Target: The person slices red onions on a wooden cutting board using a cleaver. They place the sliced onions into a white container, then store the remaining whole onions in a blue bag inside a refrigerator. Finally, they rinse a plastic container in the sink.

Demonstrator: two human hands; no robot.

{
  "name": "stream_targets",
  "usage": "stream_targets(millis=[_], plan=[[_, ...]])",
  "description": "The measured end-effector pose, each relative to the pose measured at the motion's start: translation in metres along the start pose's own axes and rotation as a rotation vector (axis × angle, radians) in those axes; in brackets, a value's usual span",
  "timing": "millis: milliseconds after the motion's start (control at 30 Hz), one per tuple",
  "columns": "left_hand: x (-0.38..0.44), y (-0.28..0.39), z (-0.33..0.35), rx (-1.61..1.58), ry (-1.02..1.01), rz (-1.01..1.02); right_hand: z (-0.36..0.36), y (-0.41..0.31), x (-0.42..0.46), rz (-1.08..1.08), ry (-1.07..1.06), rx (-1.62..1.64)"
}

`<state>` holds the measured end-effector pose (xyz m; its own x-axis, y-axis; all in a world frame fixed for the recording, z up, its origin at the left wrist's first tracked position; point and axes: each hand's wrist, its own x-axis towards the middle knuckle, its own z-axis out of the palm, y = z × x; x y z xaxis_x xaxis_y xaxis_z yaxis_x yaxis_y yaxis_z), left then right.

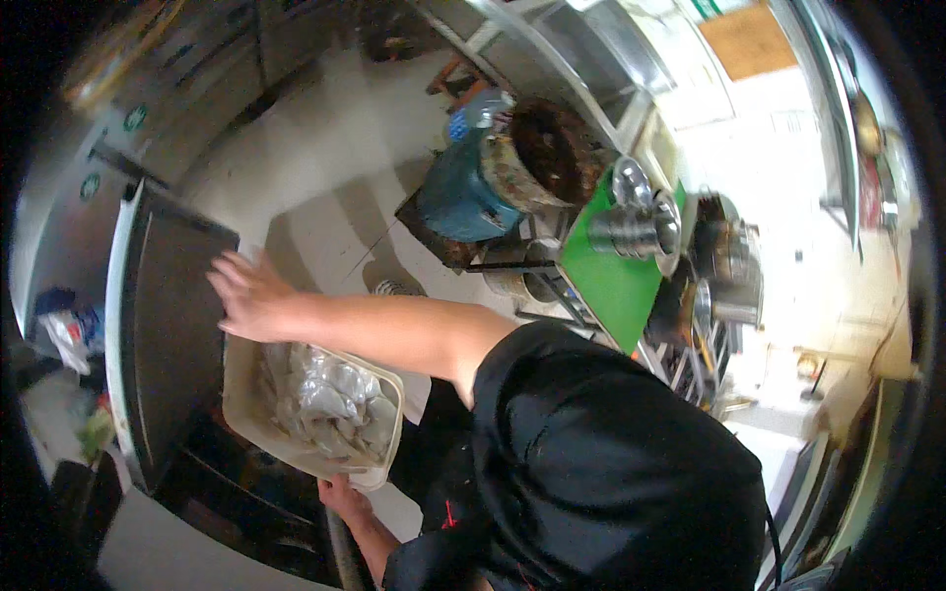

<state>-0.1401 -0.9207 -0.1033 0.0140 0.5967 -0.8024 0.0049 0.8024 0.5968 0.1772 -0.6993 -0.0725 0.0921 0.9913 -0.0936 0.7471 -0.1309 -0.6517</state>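
Observation:
A pale plastic tub (pixel 247 414) stands tilted before me, holding several pale items (pixel 332 399) in clear plastic; what they are is unclear. My left hand (pixel 346 499) grips the tub's near lower corner from outside. Stretched over the tub's far side, my right hand (pixel 251 299) has its fingers spread and blurred, close to a dark door panel (pixel 181 295). Whether the fingertips touch that panel cannot be made out. Beside the tub gapes a dark cabinet interior (pixel 251 487) with shelf edges, its contents mostly hidden.
A teal barrel (pixel 465 188) stands on the tiled floor (pixel 325 162), a stained round vessel (pixel 547 148) beside its top. A green-topped table (pixel 610 288) carries a steel pot (pixel 628 230). Dark pans and steel pots (pixel 728 258) crowd behind it. Plastic bags (pixel 74 332) lie beyond the door.

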Motion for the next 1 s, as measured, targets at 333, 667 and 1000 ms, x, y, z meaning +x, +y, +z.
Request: stream_targets(millis=[333, 667, 1000], plan=[[-0.036, 0.151, 0.132, 0.939, -0.630, 0.630, -0.081, 0.035, -0.356, 0.792, 0.143, 0.464], [0.008, 0.214, 0.187, 1.440, -0.294, 0.915, -0.143, -0.017, -0.645, 1.375, 0.660, 0.761], [0.138, 0.286, 0.098, 0.751, -0.213, 0.243, -0.130, 0.102, -0.766, 1.559, 1.404, 1.187]])
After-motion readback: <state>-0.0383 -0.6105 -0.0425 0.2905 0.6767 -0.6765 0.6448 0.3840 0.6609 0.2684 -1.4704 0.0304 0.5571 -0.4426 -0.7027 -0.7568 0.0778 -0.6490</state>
